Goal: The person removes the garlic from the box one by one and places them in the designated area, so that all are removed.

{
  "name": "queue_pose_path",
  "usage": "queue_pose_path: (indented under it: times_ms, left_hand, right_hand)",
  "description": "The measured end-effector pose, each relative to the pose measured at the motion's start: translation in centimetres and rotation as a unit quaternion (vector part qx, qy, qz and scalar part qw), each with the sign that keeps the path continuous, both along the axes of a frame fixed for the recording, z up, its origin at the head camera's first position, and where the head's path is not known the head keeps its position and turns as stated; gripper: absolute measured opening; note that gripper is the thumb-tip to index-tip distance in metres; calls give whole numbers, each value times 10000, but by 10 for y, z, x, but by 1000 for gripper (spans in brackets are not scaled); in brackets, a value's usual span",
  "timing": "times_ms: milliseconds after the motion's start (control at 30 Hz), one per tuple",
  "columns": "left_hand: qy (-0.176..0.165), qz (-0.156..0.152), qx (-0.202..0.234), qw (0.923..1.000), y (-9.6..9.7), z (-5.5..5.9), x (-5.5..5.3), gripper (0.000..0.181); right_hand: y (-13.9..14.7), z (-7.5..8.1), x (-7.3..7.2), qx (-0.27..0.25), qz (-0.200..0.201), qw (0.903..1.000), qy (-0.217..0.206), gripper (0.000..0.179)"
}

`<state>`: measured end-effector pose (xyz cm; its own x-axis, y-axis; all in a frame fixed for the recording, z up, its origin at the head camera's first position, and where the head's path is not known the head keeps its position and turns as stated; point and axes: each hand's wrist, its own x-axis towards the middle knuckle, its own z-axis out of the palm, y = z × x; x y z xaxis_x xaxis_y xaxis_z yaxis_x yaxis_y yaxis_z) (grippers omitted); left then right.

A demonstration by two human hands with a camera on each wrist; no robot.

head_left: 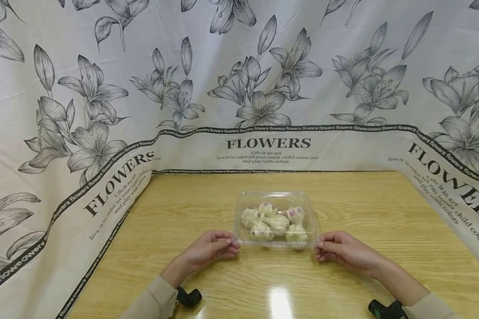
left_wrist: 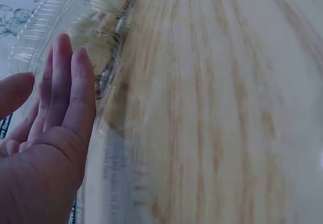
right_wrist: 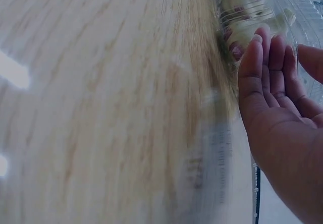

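A clear plastic clamshell box (head_left: 277,243) with its lid down sits in the middle of the head view. Inside lie several garlic bulbs (head_left: 276,223), pale with purple streaks. At the box's near left corner, my left hand (head_left: 211,250) pinches the edge between thumb and fingers. My right hand (head_left: 345,252) grips the near right corner the same way. In the left wrist view, the fingers (left_wrist: 63,82) reach along the box's side with the thumb apart on the far side. The right wrist view shows the right fingers (right_wrist: 255,72) against the box's end, below the bulbs.
A wood-grain table (head_left: 175,204) lies under the box. White cloth printed with flowers and lettering (head_left: 268,144) hangs around its back and both sides. Black wrist devices (head_left: 189,297) show near both sleeves.
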<state>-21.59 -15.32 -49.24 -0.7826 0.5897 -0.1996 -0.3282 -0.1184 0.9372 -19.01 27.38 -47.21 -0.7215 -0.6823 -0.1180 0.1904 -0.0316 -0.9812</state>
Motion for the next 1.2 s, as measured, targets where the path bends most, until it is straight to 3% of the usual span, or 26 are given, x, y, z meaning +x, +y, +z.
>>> queue_pose_path:
  times_ms: [300, 700, 967, 1200]
  left_hand:
    - [31, -177, 157, 9997, 1, 0, 0, 24]
    - [195, -122, 33, 9997, 7, 1, 3, 16]
    - [300, -237, 189, 9991, 7, 0, 5, 15]
    - [60, -173, 163, 9997, 6, 0, 4, 19]
  right_hand:
    - [0, 0, 0, 2, 39, 10000, 30, 26]
    - [-2, 1, 1, -98, 121, 9999, 34, 27]
    - [-2, 0, 1, -204, 132, 9997, -76, 27]
    - [-1, 0, 1, -234, 112, 9996, -121, 25]
